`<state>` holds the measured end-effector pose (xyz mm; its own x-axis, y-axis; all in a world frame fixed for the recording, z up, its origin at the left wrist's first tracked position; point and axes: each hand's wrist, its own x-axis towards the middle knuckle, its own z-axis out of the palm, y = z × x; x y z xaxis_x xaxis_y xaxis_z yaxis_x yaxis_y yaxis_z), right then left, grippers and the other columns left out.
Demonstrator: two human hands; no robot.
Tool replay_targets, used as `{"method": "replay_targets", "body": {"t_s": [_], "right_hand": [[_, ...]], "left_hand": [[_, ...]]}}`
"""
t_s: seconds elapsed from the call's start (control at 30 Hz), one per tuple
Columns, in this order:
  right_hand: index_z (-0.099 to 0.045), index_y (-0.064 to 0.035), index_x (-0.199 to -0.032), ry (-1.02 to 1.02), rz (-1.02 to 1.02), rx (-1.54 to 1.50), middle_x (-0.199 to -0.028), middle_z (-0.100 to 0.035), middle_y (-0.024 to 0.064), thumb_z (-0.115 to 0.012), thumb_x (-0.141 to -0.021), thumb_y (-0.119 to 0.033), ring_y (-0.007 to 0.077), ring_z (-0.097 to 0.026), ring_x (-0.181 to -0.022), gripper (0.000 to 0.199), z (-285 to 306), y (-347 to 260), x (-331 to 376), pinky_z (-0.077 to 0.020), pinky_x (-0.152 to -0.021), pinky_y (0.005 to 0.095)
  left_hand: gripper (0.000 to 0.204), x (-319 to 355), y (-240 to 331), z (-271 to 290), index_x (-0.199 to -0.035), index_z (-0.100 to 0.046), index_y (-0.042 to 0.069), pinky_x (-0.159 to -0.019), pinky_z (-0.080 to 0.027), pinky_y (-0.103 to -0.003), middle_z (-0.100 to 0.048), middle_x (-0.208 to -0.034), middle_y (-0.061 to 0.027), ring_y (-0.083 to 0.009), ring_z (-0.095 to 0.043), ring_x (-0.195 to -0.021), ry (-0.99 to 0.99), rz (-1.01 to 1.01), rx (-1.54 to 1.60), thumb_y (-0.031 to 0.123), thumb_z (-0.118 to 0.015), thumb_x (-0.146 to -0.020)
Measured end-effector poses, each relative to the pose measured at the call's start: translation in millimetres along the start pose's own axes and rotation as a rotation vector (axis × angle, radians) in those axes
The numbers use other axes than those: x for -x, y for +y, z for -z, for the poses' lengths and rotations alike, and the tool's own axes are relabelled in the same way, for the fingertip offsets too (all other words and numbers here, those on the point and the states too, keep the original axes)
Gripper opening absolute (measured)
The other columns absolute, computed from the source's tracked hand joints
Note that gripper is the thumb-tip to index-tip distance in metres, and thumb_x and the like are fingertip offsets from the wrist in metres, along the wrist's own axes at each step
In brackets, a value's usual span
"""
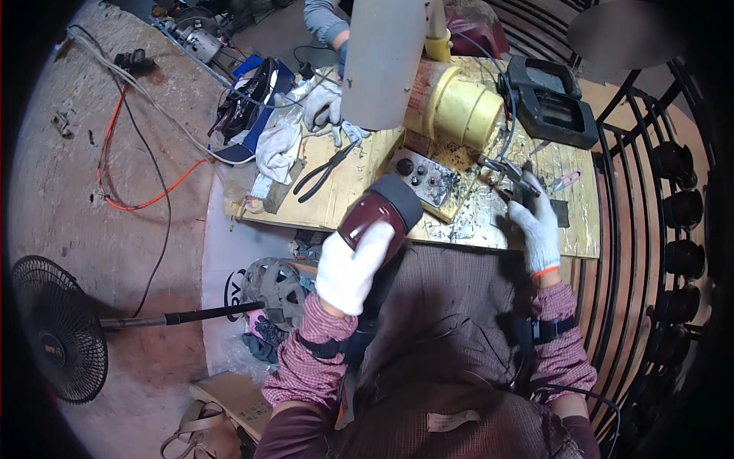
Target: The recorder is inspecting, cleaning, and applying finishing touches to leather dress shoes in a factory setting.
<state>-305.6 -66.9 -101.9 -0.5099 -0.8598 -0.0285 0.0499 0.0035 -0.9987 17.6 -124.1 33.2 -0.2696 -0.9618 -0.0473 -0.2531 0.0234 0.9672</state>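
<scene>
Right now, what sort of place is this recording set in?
Probably a small repair workshop: a scarred wooden bench with pliers, a control box, rags, and cables across a bare floor.

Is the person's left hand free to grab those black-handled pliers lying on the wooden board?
Probably not at once: the gloved left hand is wrapped around a dark red cylindrical tool. The black-handled pliers lie uncovered just beyond it, with nothing across the wooden board between.

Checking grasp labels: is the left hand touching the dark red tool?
Touching. The head view shows the gloved left hand wrapped over the dark red tool, its fingers lying on the casing with no gap visible.
</scene>
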Motion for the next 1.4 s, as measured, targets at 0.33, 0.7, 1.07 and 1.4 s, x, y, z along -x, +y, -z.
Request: {"method": "replay_targets", "body": {"t_s": [0.33, 0.7, 1.07, 1.4], "right_hand": [[-0.076, -0.0055, -0.118, -0.105, -0.01, 0.571, -0.102, -0.075, 0.0117, -0.079, -0.089, -0.028, 0.0237, -0.072, -0.085, 0.037, -10, -13, -41, -0.056, -0.082, 0.0327], [-0.076, 0.0035, -0.12, -0.561, -0.356, -0.217, -0.115, -0.079, 0.0088, -0.074, -0.097, -0.033, 0.0039, -0.065, -0.074, 0.043, 8, -143, 123, -0.0521, -0.067, 0.022], [-0.071, -0.0102, -0.091, -0.576, 0.736, 0.358, -0.087, -0.072, 0.0092, -0.081, -0.081, -0.005, 0.0328, -0.073, -0.081, 0.016, -5, -130, 144, -0.0593, -0.085, 0.0485], [-0.083, -0.013, -0.091, -0.524, 0.484, 0.493, -0.094, -0.078, 0.0066, -0.081, -0.079, -0.026, 0.0341, -0.071, -0.104, 0.018, -2, -147, 155, -0.0543, -0.099, 0.0459]], "left_hand": [[0.043, 45, -11, -16, -0.114, -0.075, 0.006, -0.086, -0.06, -0.037, -0.076, -0.107, -0.01, -0.0289, -0.076, -0.095, -0.087, -0.694, -0.46, 0.001, -0.092, -0.075], [0.036, 77, -3, -17, -0.111, -0.073, 0.009, -0.078, -0.06, -0.04, -0.074, -0.102, -0.0106, -0.0342, -0.073, -0.088, -0.258, -0.484, -0.747, 0.026, -0.089, -0.083], [0.049, 83, 20, -28, -0.124, -0.071, 0.008, -0.085, -0.06, -0.041, -0.073, -0.113, -0.013, -0.0351, -0.073, -0.097, -0.404, -0.555, -0.745, 0.031, -0.088, -0.084], [0.032, 81, 28, -22, -0.115, -0.073, 0.007, -0.082, -0.058, -0.038, -0.073, -0.106, -0.012, -0.0344, -0.072, -0.094, -0.298, -0.527, -0.526, 0.015, -0.085, -0.086]]}}
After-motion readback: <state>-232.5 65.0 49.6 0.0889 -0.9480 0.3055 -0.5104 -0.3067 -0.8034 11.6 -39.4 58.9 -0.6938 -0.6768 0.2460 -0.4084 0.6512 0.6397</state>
